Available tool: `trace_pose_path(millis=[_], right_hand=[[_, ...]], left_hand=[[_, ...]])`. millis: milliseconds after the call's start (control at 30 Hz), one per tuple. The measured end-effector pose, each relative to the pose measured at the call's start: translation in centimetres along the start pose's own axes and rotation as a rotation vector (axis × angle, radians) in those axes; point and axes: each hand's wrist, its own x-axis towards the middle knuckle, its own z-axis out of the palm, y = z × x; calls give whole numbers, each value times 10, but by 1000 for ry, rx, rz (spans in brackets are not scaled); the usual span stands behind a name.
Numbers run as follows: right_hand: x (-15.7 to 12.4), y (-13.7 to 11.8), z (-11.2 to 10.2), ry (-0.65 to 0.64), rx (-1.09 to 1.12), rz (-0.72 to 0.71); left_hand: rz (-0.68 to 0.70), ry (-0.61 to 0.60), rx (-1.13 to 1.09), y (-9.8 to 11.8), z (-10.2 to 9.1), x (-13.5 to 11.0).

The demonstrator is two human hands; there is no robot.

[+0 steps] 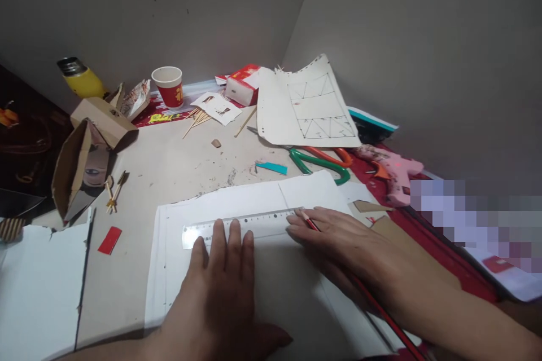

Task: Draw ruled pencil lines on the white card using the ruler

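A clear plastic ruler (195, 232) lies across a white sheet of paper (237, 198) with thin pencil lines on it. My left hand (222, 276) rests flat on the ruler, its fingers spread and pressing down near the ruler's middle. At the ruler's right end, my right hand (351, 242) is closed around a red and black pencil (381, 310). The pencil's tip points up and left, close to the ruler's upper edge; part of its shaft is hidden under the hand. The fingertips of that hand also touch the ruler's end.
Behind the paper lie green-handled scissors (319, 164), partly under a sheet with drawn triangles (309, 104). A pink glue gun (393, 172) is at right. A paper cup (167, 86), a yellow bottle (84, 82), folded cardboard (104, 121) and wooden sticks (198, 118) stand or lie at back left.
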Motion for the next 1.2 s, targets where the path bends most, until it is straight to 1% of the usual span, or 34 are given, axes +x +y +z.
trace_pose_path(millis=[100, 200, 300, 333, 400, 500, 567, 700, 900, 967, 1067, 1200], right_hand=[[4, -4, -6, -10, 11, -51], [8, -7, -10, -25, 25, -28], [10, -8, -12, -56, 47, -6], [11, -7, -12, -59, 53, -5], [12, -7, -12, -54, 50, -20], [14, -4, -12, -46, -6, -58], [16, -2, -11, -36, -43, -82], [24, 6, -4, 8, -99, -114], [39, 17, 1, -37, -168, -169], [43, 18, 0, -32, -172, -170], [50, 14, -2, -54, -177, -177], [60, 8, -7, -83, -215, -227]], left_hand=[[40, 4, -6, -2, 5, -2], [28, -17, 20, -5, 7, 0], [62, -27, 24, -7, 0, 5], [53, -49, 25, -7, -4, 8], [-3, -150, 13, -6, -14, 14], [-77, -366, -73, -4, -26, 23], [-104, -426, -140, -3, -30, 26], [-126, -401, -194, -4, -29, 24], [-159, -374, -180, -6, -24, 22], [-165, -357, -173, -6, -22, 22], [-191, -375, -162, -7, -23, 24], [-229, -381, -140, -9, -27, 26]])
